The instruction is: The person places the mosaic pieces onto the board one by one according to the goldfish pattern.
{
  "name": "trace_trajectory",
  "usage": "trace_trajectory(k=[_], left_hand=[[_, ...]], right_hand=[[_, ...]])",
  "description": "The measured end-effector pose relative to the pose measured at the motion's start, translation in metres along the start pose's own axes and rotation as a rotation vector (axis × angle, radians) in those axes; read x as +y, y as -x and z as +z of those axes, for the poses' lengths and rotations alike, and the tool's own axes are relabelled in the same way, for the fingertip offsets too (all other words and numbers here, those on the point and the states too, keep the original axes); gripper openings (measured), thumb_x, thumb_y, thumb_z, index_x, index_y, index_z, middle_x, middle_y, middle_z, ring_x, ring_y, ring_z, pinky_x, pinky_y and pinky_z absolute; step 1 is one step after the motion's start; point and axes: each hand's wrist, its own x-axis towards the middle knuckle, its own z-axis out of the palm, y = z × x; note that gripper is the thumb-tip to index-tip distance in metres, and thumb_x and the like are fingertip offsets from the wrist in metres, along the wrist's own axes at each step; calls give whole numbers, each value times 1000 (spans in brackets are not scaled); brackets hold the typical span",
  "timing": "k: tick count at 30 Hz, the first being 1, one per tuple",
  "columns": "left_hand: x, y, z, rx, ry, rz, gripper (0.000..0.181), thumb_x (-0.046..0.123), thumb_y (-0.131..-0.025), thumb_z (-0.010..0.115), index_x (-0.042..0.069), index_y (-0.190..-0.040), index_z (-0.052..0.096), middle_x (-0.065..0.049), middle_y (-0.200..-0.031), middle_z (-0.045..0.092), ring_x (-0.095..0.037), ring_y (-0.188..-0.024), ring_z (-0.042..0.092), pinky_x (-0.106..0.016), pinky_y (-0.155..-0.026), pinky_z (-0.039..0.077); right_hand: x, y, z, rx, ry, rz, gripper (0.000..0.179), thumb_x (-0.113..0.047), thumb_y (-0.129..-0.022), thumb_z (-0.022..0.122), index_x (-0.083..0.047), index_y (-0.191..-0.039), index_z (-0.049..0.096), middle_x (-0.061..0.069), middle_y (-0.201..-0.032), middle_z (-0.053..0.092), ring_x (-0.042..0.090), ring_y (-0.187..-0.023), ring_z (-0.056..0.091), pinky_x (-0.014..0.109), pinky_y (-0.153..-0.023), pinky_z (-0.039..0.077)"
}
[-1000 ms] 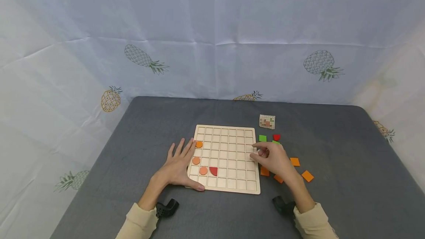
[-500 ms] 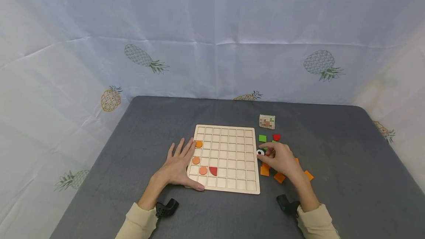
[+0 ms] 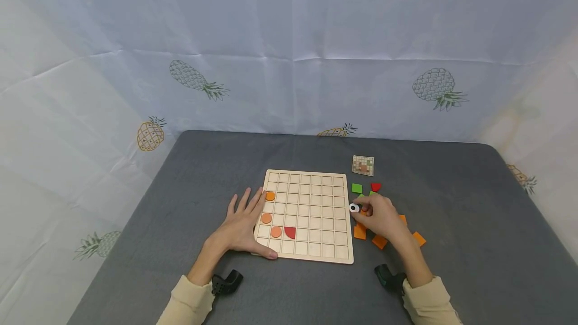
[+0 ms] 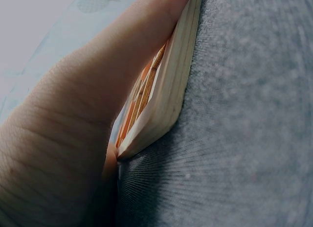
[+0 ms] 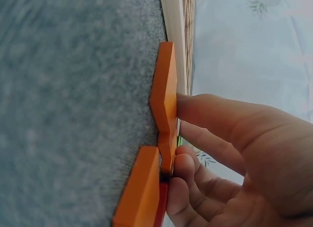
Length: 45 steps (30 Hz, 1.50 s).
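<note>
Hands [image 3: 239,229] [image 3: 378,216] at pale gridded board [image 3: 313,210]

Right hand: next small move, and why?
Probably firm up a pinch on the white disc with a black centre. The right hand has its thumb and fingers at it, by the wooden grid board's right edge; a secure hold can't be confirmed. The left hand rests along the opposite side.

board [image 3: 315,212]: smooth wood | table cover [image 3: 474,204]: matt, rough cloth | backdrop [image 3: 293,14]: creased cloth | orange tiles [image 5: 164,85]: smooth, matt
</note>
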Motion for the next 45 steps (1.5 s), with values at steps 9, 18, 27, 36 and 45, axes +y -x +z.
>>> trace_trajectory(k=[9,18,27,36,45], left_hand=[[-1,1,1,-2,-5,-9,158,74,-62,92,1,-174,7,-19,-185,2,-51,-170,-3,-78,-130,-1],[-1,1,0,2,-2,-5,157,73,-63,92,1,-174,7,-19,-185,3,-51,-170,-2,-78,-130,-1],[-1,1,1,7,-1,3,158,73,-63,92,2,-174,7,-19,-185,3,-52,-170,-2,-78,-130,-1],[-1,0,-1,3,-2,1,157,73,-63,91,2,-174,7,-19,-185,3,-52,-170,-2,-78,-130,-1],[-1,-1,1,5,-3,11,157,74,-63,91,2,-174,7,-19,-184,3,-52,-170,-3,-79,-129,-2]], right_hand=[[-4,0,2,5,55,-2,26,-9,-94,83,7,-115,80,11,-87,63,15,-70,51,25,-61,43],[-2,1,3,23,71,-58,22,-7,-94,82,7,-110,81,10,-85,64,14,-71,52,24,-61,45],[-2,1,-1,79,75,-75,18,-4,-93,81,6,-107,82,10,-83,71,13,-69,56,23,-59,46],[-11,1,-5,83,19,-25,23,-6,-93,83,8,-111,81,14,-90,78,15,-76,66,22,-64,55],[-22,-1,-4,81,1,-81,26,-7,-93,83,10,-112,81,16,-93,78,21,-78,74,33,-70,65]])
